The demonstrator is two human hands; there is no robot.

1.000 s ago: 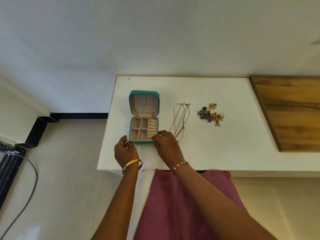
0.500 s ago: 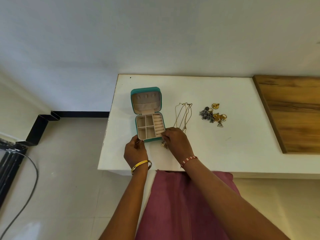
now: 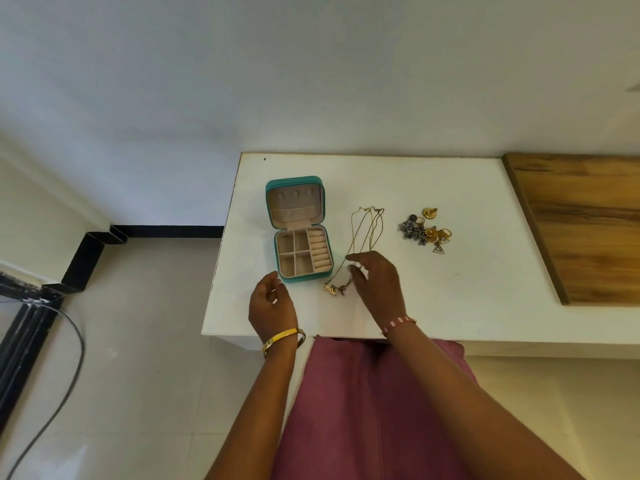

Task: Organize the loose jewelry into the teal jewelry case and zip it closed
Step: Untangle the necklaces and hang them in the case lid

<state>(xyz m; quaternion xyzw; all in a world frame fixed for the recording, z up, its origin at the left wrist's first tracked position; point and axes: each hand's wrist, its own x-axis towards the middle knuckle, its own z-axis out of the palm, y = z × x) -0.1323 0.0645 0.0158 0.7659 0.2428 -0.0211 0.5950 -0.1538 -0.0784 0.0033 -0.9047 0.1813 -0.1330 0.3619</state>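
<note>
Two loosely open hands (image 3: pixel 377 282) hold nothing beside one open teal case (image 3: pixel 299 230) and gold chains (image 3: pixel 367 233).

This looks like a room in a home: a plain white table (image 3: pixel 450 306) stands against a bare pale wall (image 3: pixel 311 81), with light floor tiles (image 3: pixel 138 375) and a black skirting strip (image 3: pixel 166 231). A teal jewelry case (image 3: pixel 299 230) and loose jewelry (image 3: pixel 424 230) on it give a domestic, dressing-corner feel.
</note>
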